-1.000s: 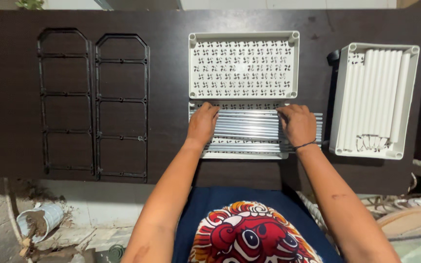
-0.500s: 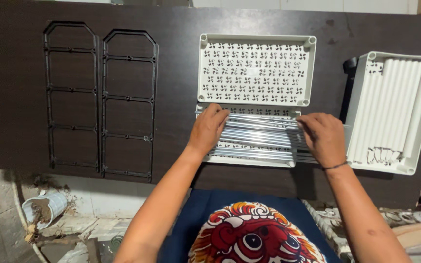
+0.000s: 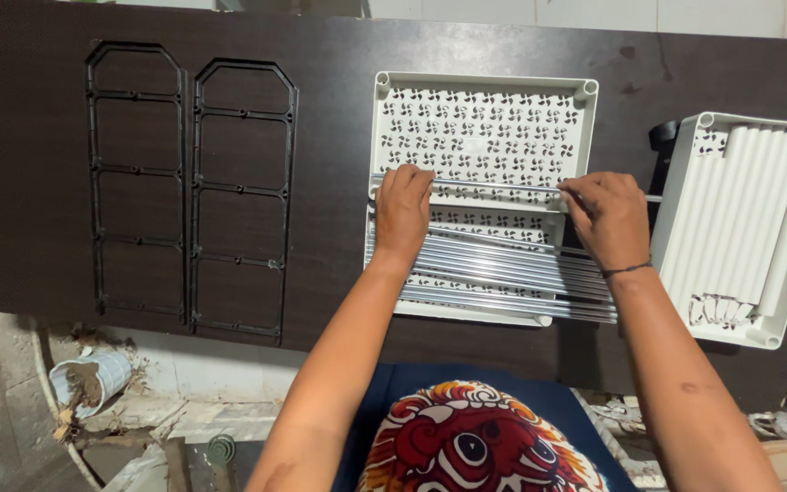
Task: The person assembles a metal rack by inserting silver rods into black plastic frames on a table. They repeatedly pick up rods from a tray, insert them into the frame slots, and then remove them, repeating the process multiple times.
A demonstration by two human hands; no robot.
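Both hands grip one thin, bright metal rod (image 3: 503, 186), which lies crosswise above the upper white perforated plastic tray (image 3: 485, 128). The left hand (image 3: 403, 208) has its fingers (image 3: 404, 179) curled shut over the rod's left end. The right hand (image 3: 605, 211) pinches the rod near its right end, fingers closed on it.

Below the held rod, a bundle of like metal rods (image 3: 503, 273) lies side by side across the lower white perforated tray (image 3: 466, 312), their right ends overhanging its edge.

The rod appears light, stiff and smooth, and probably slips in a loose grip. A long, slender rod may flex or swing if held at one point, so a hold near each end, as shown, keeps it level.

On the dark brown tabletop (image 3: 330, 164), two black arched plastic frames (image 3: 189, 200) lie at the left. A white tray of white plastic tubes (image 3: 749, 228) sits at the right.
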